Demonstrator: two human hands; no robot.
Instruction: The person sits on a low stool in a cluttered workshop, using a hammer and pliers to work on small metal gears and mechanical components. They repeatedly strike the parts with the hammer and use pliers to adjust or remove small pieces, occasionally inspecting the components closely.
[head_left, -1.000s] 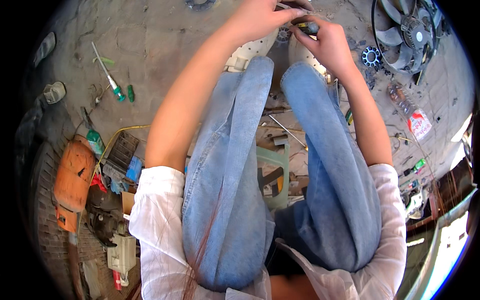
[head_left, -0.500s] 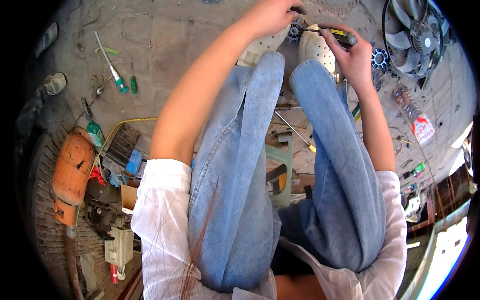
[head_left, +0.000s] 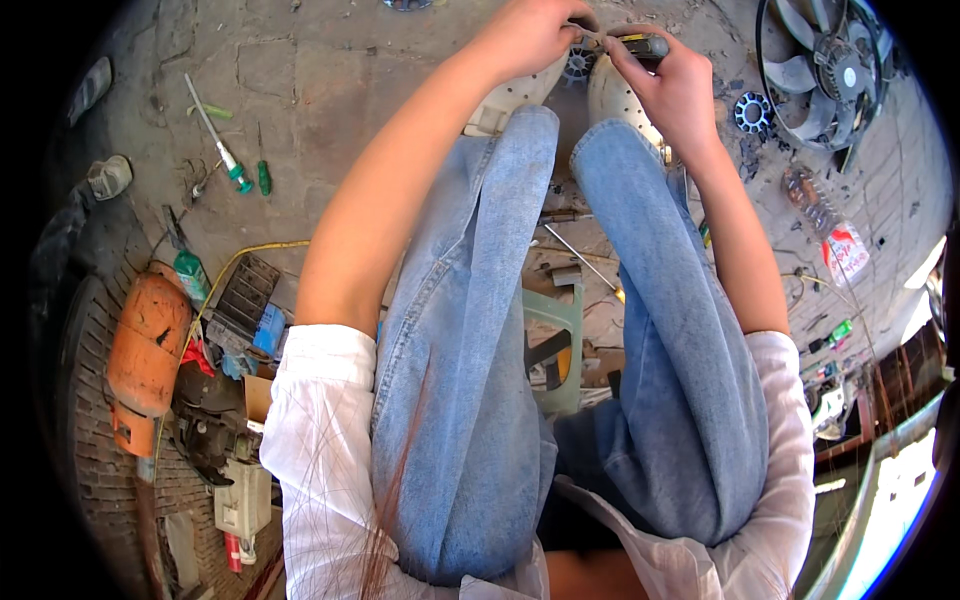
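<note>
Left hand (head_left: 545,35) and right hand (head_left: 682,82) brought back together

Half a second ago they were held apart; now the gap has been nearly closed. A yellow-and-black screwdriver (head_left: 646,46) is gripped in the right; between the hands, a small dark piece (head_left: 592,40) seems pinched by the left, though it is poorly shown. Tool and piece are thus within working reach, near a slotted disc (head_left: 578,66) between pale shoes (head_left: 615,95).

The screwdriver handle (head_left: 642,43) in my right grip (head_left: 680,80) is black and yellow. My jeans (head_left: 462,340) are faded blue, my shirt (head_left: 325,430) white, my shoes (head_left: 618,100) cream, patterned with dark dots. The cylinder (head_left: 148,350) is orange with dark marks, the bottle label (head_left: 845,252) red and white.
</note>
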